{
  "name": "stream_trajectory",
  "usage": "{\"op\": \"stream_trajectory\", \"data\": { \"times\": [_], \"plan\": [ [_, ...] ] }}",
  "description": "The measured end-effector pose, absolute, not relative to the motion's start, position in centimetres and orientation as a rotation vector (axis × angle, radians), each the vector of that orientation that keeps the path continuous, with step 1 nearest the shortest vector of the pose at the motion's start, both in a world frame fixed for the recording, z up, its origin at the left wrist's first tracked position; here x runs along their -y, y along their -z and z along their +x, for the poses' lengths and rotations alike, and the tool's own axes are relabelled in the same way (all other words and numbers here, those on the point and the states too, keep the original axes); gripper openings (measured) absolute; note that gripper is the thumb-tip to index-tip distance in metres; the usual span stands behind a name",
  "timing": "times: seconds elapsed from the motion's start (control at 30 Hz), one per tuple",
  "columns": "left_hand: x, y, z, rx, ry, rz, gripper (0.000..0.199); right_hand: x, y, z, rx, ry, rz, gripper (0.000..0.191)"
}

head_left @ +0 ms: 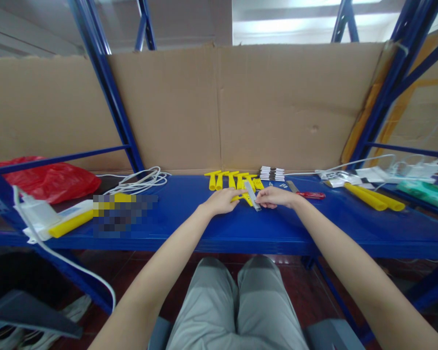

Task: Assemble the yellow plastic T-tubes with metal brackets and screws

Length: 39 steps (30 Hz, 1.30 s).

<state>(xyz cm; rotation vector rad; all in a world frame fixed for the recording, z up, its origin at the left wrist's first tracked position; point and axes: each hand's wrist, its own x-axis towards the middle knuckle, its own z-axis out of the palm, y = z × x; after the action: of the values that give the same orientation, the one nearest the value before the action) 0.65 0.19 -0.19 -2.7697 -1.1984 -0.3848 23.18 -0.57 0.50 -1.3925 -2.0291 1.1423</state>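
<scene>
The right hand point(277, 197) pinches the near end of a thin grey metal strip point(253, 195), fingers pressed together on it; the left hand point(222, 200) lies just across from it, fingers curled over a yellow plastic piece point(241, 198), its fingertips touching or almost touching the strip's far end; whether it truly grips the yellow piece I cannot tell. The strip sits between the two hands, low over the blue counter point(190, 214), slightly tilted.

Judging by its look, the strip is light, stiff and flat, probably with a keen edge, and smooth enough to slip; best taken by its flat faces near one end, away from the edges. The yellow piece looks like light, rigid moulded plastic, easy to hold by its shaft.

Just beyond the hands lies a row of yellow T-shaped handles point(228, 179); beyond the right hand, a small stack of black-and-white packets point(272, 173); to the right of that hand, a red-handled tool point(308, 194) flat on the counter, then two longer yellow tubes point(372, 198) and clear packets with white cable point(379, 172).

To the left of the left hand, well apart, lie a coil of white cable point(140, 181), a clear bag holding a yellow tube point(58, 221), and a red plastic bag point(47, 181), its contents hidden; no open container shows. Cardboard point(219, 107) backs the counter.
</scene>
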Motion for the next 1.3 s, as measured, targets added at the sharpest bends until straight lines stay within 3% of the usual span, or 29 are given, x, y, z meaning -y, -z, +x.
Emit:
{"op": "stream_trajectory", "data": {
  "times": [0.77, 1.3],
  "plan": [
    [0.8, 0.0, 1.1, 1.205, 0.280, -2.755, 0.050, 0.2, 0.0, 22.8, 1.948, -1.241, -1.403, 0.035],
    [1.0, 0.0, 1.4, 1.131, 0.224, -2.784, 0.049, -0.6, 0.8, 21.9, 1.616, -0.989, -1.323, 0.022]
  ]
}}
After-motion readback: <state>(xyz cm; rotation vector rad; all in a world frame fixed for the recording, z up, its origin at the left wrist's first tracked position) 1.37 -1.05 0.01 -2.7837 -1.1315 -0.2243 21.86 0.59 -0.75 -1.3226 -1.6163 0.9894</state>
